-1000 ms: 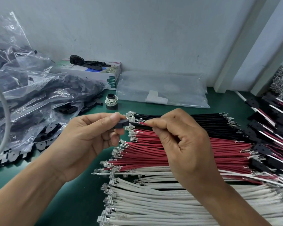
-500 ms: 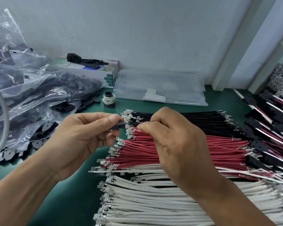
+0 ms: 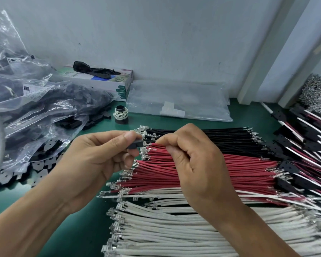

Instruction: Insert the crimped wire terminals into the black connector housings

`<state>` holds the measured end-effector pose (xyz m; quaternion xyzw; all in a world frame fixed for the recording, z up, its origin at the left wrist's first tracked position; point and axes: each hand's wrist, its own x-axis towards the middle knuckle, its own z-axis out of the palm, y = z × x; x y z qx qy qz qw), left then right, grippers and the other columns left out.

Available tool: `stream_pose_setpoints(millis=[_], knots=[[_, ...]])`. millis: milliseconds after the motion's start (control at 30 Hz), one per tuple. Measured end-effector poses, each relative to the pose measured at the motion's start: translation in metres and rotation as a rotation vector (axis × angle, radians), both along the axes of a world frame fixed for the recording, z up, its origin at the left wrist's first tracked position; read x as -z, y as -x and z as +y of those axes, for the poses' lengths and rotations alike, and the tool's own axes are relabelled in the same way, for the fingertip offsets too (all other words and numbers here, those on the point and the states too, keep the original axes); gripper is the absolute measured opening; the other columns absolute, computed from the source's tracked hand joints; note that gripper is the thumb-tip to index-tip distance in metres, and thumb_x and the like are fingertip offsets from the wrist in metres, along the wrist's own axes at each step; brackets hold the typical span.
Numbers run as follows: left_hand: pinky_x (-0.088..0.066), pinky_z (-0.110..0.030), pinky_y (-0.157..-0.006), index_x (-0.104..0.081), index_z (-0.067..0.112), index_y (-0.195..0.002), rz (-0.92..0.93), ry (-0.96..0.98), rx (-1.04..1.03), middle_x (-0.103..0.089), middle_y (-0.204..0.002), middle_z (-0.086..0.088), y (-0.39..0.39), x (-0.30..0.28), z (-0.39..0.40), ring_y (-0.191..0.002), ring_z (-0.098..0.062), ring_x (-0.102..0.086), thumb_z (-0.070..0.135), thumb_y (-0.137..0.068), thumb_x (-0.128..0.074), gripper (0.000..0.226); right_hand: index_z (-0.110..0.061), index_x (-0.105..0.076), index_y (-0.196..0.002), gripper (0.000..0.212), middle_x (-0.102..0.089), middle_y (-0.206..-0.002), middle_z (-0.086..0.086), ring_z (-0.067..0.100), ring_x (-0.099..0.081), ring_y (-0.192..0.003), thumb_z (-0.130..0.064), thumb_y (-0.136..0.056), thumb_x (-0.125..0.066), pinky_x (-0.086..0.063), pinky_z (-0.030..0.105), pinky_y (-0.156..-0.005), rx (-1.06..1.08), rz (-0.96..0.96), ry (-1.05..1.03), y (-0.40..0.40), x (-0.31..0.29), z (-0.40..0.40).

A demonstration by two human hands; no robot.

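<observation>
My left hand (image 3: 95,158) pinches a small black connector housing (image 3: 136,144) between thumb and fingers, above the green table. My right hand (image 3: 195,160) pinches a red wire (image 3: 160,145) close to its crimped metal terminal, whose tip meets the housing's right side. How deep the terminal sits I cannot tell. Beneath both hands lie rows of cut wires with terminals: black wires (image 3: 220,134) at the back, red wires (image 3: 239,169) in the middle, white wires (image 3: 174,229) nearest me.
Clear bags of black housings (image 3: 35,112) are heaped at the left, loose housings (image 3: 43,164) spilling beside them. A box (image 3: 107,80), a flat plastic bag (image 3: 178,101) and a small roll with rubber bands (image 3: 121,114) stand at the back. Finished assemblies (image 3: 308,138) pile at the right.
My hands have come closer together; the red wire's terminal has moved left up against the housing. The view has shifted slightly.
</observation>
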<state>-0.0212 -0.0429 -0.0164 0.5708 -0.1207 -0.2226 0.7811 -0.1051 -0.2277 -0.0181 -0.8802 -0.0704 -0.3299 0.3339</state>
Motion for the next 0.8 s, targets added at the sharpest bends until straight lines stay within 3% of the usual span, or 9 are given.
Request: stream_pose_setpoints(millis=[100,200,300,367,500,600,800], knots=[[-0.056,-0.022,-0.058,-0.081,0.003,-0.093,-0.106,-0.078,-0.039,-0.074,-0.080,-0.020,0.004,0.003,-0.003,-0.062,-0.020,-0.063,0.024,-0.065,-0.080,0.034,-0.007,-0.073,-0.109,0.016,-0.059,-0.093,0.002,0.016,-0.059,-0.083,-0.005,-0.098,-0.063,-0.052,0.032,-0.071,0.079,-0.088,0.232,0.000,0.002,0.006],[-0.059,-0.021,-0.063,-0.083,0.010,-0.095,-0.208,-0.105,-0.066,-0.078,-0.086,-0.018,0.005,0.004,-0.005,-0.066,-0.020,-0.070,0.026,-0.066,-0.081,0.032,-0.007,-0.073,-0.111,0.018,-0.059,-0.095,0.002,0.018,-0.061,-0.084,-0.002,-0.098,-0.063,-0.054,0.034,-0.071,0.064,-0.076,0.214,-0.003,0.004,0.002],[-0.059,-0.020,-0.075,-0.083,0.021,-0.100,-0.647,-0.323,-0.136,-0.079,-0.095,-0.004,0.004,0.004,-0.002,-0.079,-0.017,-0.075,0.026,-0.066,-0.085,0.034,-0.011,-0.074,-0.110,0.017,-0.061,-0.097,-0.002,0.012,-0.062,-0.087,-0.012,-0.099,-0.060,-0.054,0.030,-0.077,0.014,-0.006,0.104,-0.003,0.003,-0.001],[-0.057,-0.018,-0.071,-0.081,0.026,-0.100,-0.878,-0.483,-0.184,-0.077,-0.087,0.004,0.005,0.003,-0.001,-0.071,-0.013,-0.072,0.027,-0.069,-0.084,0.031,-0.013,-0.074,-0.108,0.015,-0.062,-0.098,-0.005,0.008,-0.062,-0.089,-0.015,-0.098,-0.062,-0.052,0.025,-0.080,-0.013,0.033,0.051,-0.001,0.001,-0.002],[-0.059,-0.024,-0.058,-0.083,0.023,-0.090,-0.751,-0.404,-0.131,-0.076,-0.070,0.001,0.007,0.001,0.000,-0.051,-0.015,-0.067,0.027,-0.068,-0.082,0.022,-0.015,-0.075,-0.099,0.009,-0.062,-0.092,-0.008,0.006,-0.061,-0.083,-0.020,-0.095,-0.069,-0.051,0.025,-0.074,-0.011,0.041,0.099,0.004,-0.002,-0.006],[-0.058,-0.025,-0.053,-0.085,0.014,-0.087,-0.578,-0.255,-0.058,-0.075,-0.067,-0.011,0.008,0.001,-0.001,-0.047,-0.021,-0.064,0.020,-0.066,-0.082,0.022,-0.011,-0.075,-0.094,0.010,-0.063,-0.087,-0.005,0.009,-0.061,-0.078,-0.018,-0.094,-0.067,-0.052,0.027,-0.071,0.010,-0.025,0.148,0.004,-0.005,-0.003],[-0.058,-0.025,-0.055,-0.083,0.013,-0.092,-0.557,-0.233,-0.005,-0.074,-0.064,-0.014,0.006,-0.001,0.001,-0.048,-0.022,-0.065,0.020,-0.068,-0.081,0.025,-0.014,-0.075,-0.094,0.011,-0.060,-0.086,-0.007,0.008,-0.058,-0.075,-0.020,-0.094,-0.066,-0.051,0.027,-0.067,-0.021,-0.023,0.179,0.005,-0.012,0.001]])
